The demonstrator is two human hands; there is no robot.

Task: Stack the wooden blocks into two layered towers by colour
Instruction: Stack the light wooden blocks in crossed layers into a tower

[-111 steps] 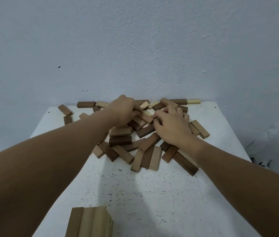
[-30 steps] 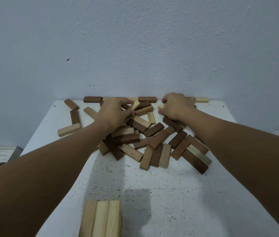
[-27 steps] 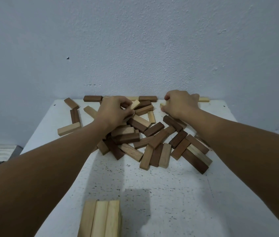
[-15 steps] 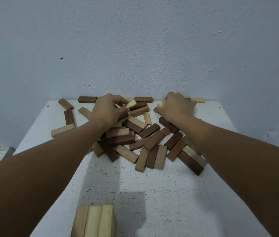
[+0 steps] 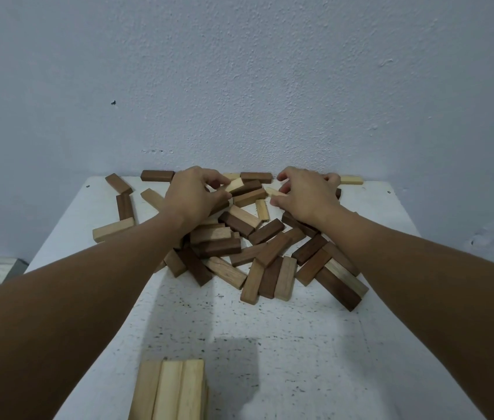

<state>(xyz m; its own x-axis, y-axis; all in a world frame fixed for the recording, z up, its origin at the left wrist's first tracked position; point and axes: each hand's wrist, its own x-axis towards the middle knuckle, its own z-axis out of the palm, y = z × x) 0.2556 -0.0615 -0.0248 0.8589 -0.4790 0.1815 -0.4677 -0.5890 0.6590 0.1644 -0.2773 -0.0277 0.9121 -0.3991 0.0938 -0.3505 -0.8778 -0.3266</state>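
A jumble of dark and light wooden blocks [image 5: 257, 250] covers the far half of the white table [image 5: 285, 344]. My left hand [image 5: 192, 197] reaches into the back of the pile and pinches a light block [image 5: 235, 185] between thumb and fingers. My right hand [image 5: 306, 195] is beside it at the far edge, its fingers curled round the end of another light block [image 5: 274, 192]. A stacked tower of light blocks [image 5: 168, 389] stands at the near edge, its top layer of three side by side.
Stray blocks lie apart from the pile: dark ones [image 5: 118, 183] and a light one [image 5: 112, 230] at the far left, a light one [image 5: 351, 179] at the back right by the wall [image 5: 239, 86]. Bare tabletop lies between pile and tower.
Both hands stayed at the back of the pile. The right hand's fingers have curled round a light block; the left hand keeps its pinch on its light block.
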